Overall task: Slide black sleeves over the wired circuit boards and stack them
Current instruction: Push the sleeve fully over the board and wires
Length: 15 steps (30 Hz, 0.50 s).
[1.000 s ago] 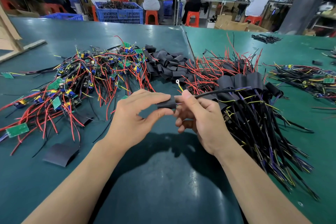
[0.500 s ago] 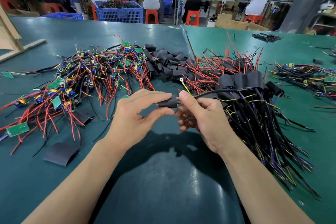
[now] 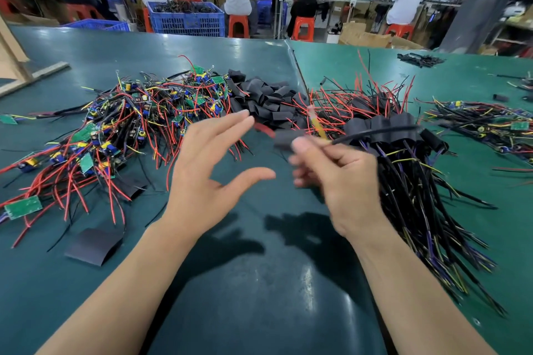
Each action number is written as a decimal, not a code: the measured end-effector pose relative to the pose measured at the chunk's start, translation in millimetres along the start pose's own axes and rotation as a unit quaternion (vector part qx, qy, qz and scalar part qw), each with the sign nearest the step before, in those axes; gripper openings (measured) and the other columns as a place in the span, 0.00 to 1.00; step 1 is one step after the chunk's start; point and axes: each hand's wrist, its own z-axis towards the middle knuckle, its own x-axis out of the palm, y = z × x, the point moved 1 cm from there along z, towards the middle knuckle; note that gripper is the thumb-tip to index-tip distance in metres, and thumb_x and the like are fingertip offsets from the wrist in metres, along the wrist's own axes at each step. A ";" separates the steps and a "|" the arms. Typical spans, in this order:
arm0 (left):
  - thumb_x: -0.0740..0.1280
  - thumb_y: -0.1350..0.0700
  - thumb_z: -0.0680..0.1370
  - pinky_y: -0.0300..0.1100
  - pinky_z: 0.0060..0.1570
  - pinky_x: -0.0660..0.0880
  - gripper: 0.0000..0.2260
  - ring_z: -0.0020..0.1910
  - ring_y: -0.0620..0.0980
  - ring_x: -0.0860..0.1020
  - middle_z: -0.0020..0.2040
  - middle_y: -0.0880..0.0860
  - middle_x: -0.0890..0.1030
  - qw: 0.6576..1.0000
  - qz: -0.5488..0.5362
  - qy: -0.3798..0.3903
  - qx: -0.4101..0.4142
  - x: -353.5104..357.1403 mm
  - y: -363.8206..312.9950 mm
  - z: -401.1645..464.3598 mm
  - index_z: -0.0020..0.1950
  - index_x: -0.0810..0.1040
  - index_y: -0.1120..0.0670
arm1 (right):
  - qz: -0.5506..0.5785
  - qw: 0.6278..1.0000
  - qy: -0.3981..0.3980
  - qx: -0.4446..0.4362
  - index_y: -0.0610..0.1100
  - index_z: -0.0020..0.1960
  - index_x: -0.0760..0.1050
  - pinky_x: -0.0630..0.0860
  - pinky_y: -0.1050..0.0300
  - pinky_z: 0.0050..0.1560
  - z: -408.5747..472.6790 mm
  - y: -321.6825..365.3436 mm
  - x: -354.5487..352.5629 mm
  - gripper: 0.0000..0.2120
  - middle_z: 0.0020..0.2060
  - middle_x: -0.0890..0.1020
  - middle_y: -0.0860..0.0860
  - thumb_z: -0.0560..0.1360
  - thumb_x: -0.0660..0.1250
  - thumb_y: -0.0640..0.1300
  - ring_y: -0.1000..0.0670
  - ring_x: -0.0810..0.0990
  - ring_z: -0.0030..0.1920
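Right now my right hand (image 3: 334,170), just right of centre in the frame, is curled round a black-sleeved circuit board with trailing black wires (image 3: 288,140), pinching it at the wire end, though motion blur hides exactly how firm that pinch is. My left hand (image 3: 207,164), at centre, is spread wide with straight fingers and holds nothing. If I swing the piece too fast toward the fanned stack of finished black-sleeved boards (image 3: 389,127) at middle right, the sleeve could creep off the board, or the loose wires could snag the red leads there and drag the stack askew. Reaching left, I could catch the tangled heap of bare green boards with red and black wires (image 3: 121,127). Farther up, the pile of empty black sleeves (image 3: 265,98) could scatter if brushed.
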 end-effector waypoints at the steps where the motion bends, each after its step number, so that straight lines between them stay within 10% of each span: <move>1: 0.74 0.50 0.74 0.47 0.64 0.69 0.23 0.60 0.51 0.75 0.62 0.55 0.78 1.000 0.008 -0.023 -0.003 -1.3 1.5 -0.9 0.63 0.78 0.62 | 0.030 0.997 -0.067 -0.016 0.41 0.41 0.83 0.78 0.63 0.31 3.9 5.3 -5.3 0.04 0.31 0.84 0.48 0.74 0.72 0.37 0.53 0.81 0.28; 6: 0.69 0.54 0.79 0.46 0.59 0.71 0.13 0.55 0.51 0.75 0.55 0.51 0.78 0.999 0.011 -0.033 -0.009 3.5 2.1 -5.3 0.59 0.80 0.61 | 0.227 0.935 -0.273 0.007 0.36 0.44 0.77 0.79 0.65 0.33 21.0 24.3 -42.8 0.06 0.33 0.85 0.46 0.80 0.65 0.35 0.50 0.85 0.33; 15: 0.67 0.56 0.78 0.48 0.55 0.71 0.08 0.50 0.49 0.74 0.48 0.48 0.82 0.995 0.073 0.003 -0.069 2.7 17.6 -7.5 0.52 0.83 0.57 | 0.089 0.972 -0.213 0.037 0.40 0.41 0.80 0.73 0.64 0.23 18.7 17.2 -38.9 0.10 0.26 0.81 0.49 0.79 0.65 0.39 0.54 0.78 0.23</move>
